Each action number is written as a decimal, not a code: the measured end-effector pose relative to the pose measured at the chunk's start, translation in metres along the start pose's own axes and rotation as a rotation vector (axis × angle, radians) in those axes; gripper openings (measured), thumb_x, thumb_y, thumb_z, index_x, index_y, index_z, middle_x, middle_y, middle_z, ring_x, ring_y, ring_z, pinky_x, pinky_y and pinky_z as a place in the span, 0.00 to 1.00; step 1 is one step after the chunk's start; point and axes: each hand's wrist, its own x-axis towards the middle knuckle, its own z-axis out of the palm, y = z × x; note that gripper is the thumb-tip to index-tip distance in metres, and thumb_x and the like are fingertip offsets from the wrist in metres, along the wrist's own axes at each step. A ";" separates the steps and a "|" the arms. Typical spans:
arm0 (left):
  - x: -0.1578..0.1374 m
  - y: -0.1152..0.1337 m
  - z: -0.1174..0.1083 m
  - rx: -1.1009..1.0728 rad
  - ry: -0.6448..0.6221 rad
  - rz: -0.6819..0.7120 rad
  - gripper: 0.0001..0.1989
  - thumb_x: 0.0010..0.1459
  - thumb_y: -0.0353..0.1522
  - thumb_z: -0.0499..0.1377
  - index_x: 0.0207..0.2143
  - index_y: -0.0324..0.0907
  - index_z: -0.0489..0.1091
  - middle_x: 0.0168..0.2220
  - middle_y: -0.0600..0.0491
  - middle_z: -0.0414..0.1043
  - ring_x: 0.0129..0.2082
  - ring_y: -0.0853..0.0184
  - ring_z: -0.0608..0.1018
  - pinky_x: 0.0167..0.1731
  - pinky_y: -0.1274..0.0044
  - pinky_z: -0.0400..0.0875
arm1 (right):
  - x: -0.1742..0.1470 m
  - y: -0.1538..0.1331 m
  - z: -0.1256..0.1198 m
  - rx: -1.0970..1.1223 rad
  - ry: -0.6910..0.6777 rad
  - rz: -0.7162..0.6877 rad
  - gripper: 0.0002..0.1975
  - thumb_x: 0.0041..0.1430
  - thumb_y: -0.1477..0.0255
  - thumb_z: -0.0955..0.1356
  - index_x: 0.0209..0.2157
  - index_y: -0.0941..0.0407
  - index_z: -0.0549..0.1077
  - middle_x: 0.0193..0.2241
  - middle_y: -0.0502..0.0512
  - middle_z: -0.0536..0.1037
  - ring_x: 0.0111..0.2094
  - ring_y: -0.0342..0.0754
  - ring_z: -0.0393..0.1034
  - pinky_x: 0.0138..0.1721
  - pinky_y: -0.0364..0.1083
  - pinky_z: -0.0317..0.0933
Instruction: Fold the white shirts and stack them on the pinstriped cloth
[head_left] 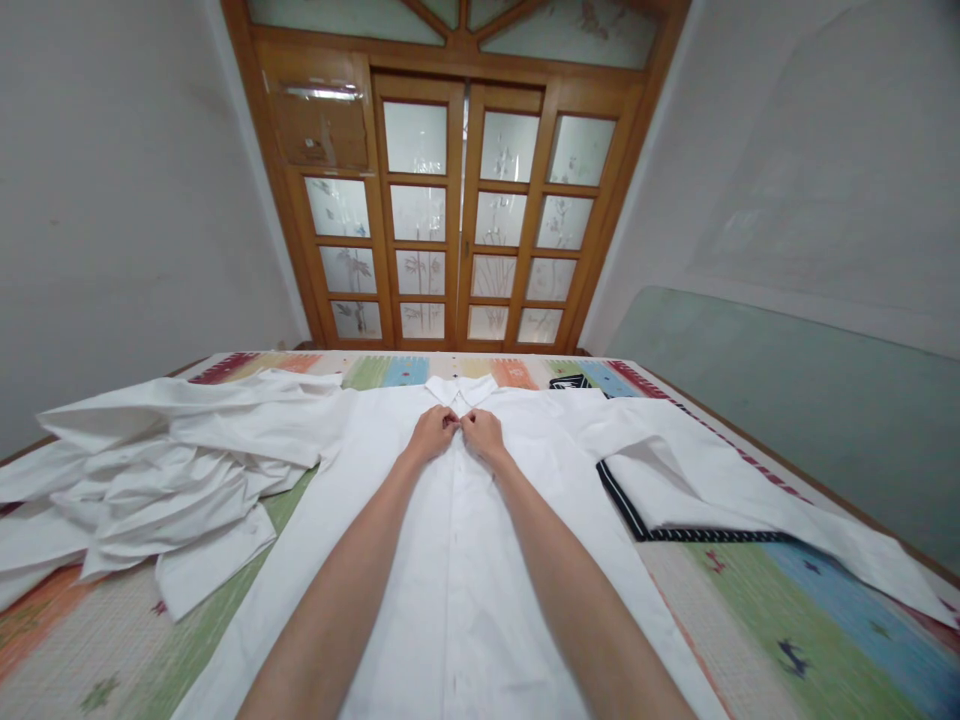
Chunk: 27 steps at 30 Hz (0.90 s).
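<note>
A long-sleeved white button-front cloth shirt [451, 570] lies spread face up across a cream, green, blue and orange striped patterned cover [750, 620], its pointed white cloth collar [481, 385] at the far end and its body running toward the wearer of the camera. The bare left hand [433, 433] and bare right hand [482, 433] meet at the top of the narrow white front placket [454, 520], just below the collar. Both have fingers curled in and tips pinched on the shirt's front edge, almost touching each other (whether a button sits between them is too small to tell).

The cloth looks light and soft, with a little crispness at the collar and placket; it should crease easily and slide if dragged. Nothing about it seems fragile, though small buttons would call for a fingertip pinch. The doubled placket edge looks the firmest place to hold.

At the left lies a crumpled heap of white cloth [176, 480], overlapping the shirt's side so that I cannot tell where the near sleeve ends. On the right, the other white sleeve [697, 460] stretches outward over fabric with a black-and-white edging [626, 500]. Beyond stand wood-framed, frosted-glass doors [453, 215].
</note>
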 end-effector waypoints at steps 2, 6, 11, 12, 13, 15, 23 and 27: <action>0.000 0.001 0.000 -0.003 0.001 -0.004 0.04 0.54 0.27 0.60 0.29 0.40 0.74 0.30 0.52 0.73 0.32 0.67 0.74 0.38 0.75 0.68 | 0.001 0.002 -0.001 -0.002 -0.016 -0.004 0.13 0.60 0.74 0.62 0.31 0.58 0.79 0.35 0.60 0.81 0.38 0.48 0.73 0.38 0.43 0.57; 0.001 0.001 0.001 -0.005 0.015 -0.026 0.03 0.53 0.28 0.60 0.28 0.40 0.74 0.29 0.52 0.73 0.32 0.66 0.74 0.37 0.75 0.68 | 0.003 0.007 -0.004 0.032 -0.068 -0.044 0.10 0.57 0.75 0.65 0.31 0.57 0.79 0.33 0.58 0.82 0.36 0.47 0.73 0.37 0.42 0.58; 0.002 -0.001 0.003 -0.004 0.047 -0.056 0.03 0.51 0.27 0.61 0.25 0.41 0.73 0.28 0.52 0.72 0.32 0.66 0.74 0.37 0.75 0.69 | 0.003 0.012 -0.007 0.086 -0.116 -0.117 0.08 0.54 0.75 0.67 0.32 0.57 0.79 0.30 0.54 0.81 0.33 0.46 0.72 0.36 0.41 0.59; 0.001 -0.001 0.003 -0.003 0.055 -0.062 0.03 0.51 0.27 0.61 0.25 0.40 0.73 0.28 0.52 0.71 0.32 0.66 0.73 0.38 0.75 0.69 | 0.003 0.013 -0.008 0.095 -0.120 -0.125 0.08 0.54 0.75 0.67 0.33 0.57 0.79 0.30 0.53 0.81 0.33 0.45 0.72 0.36 0.41 0.59; 0.001 -0.001 0.003 -0.002 0.063 -0.068 0.03 0.50 0.27 0.61 0.24 0.40 0.73 0.28 0.52 0.71 0.32 0.66 0.73 0.38 0.74 0.68 | 0.002 0.013 -0.008 0.104 -0.121 -0.130 0.08 0.54 0.76 0.67 0.33 0.57 0.79 0.30 0.53 0.81 0.32 0.45 0.72 0.35 0.41 0.59; 0.001 -0.001 0.001 -0.005 0.076 -0.077 0.04 0.49 0.27 0.61 0.23 0.40 0.73 0.28 0.53 0.71 0.32 0.67 0.73 0.38 0.74 0.68 | 0.002 0.013 -0.008 0.115 -0.116 -0.136 0.08 0.54 0.76 0.67 0.33 0.57 0.80 0.30 0.54 0.81 0.33 0.45 0.72 0.36 0.40 0.60; -0.001 -0.001 -0.004 -0.056 0.060 -0.063 0.04 0.48 0.28 0.60 0.23 0.40 0.74 0.28 0.55 0.71 0.30 0.69 0.73 0.36 0.77 0.68 | 0.000 0.012 -0.009 0.146 -0.091 -0.159 0.07 0.54 0.77 0.68 0.32 0.57 0.79 0.30 0.53 0.80 0.32 0.44 0.71 0.36 0.41 0.60; 0.000 -0.001 -0.002 -0.071 0.069 -0.069 0.07 0.51 0.29 0.59 0.22 0.40 0.72 0.27 0.55 0.71 0.30 0.70 0.73 0.35 0.78 0.68 | 0.000 0.013 -0.007 0.174 -0.094 -0.152 0.05 0.54 0.76 0.69 0.32 0.57 0.79 0.28 0.51 0.80 0.30 0.43 0.70 0.34 0.40 0.60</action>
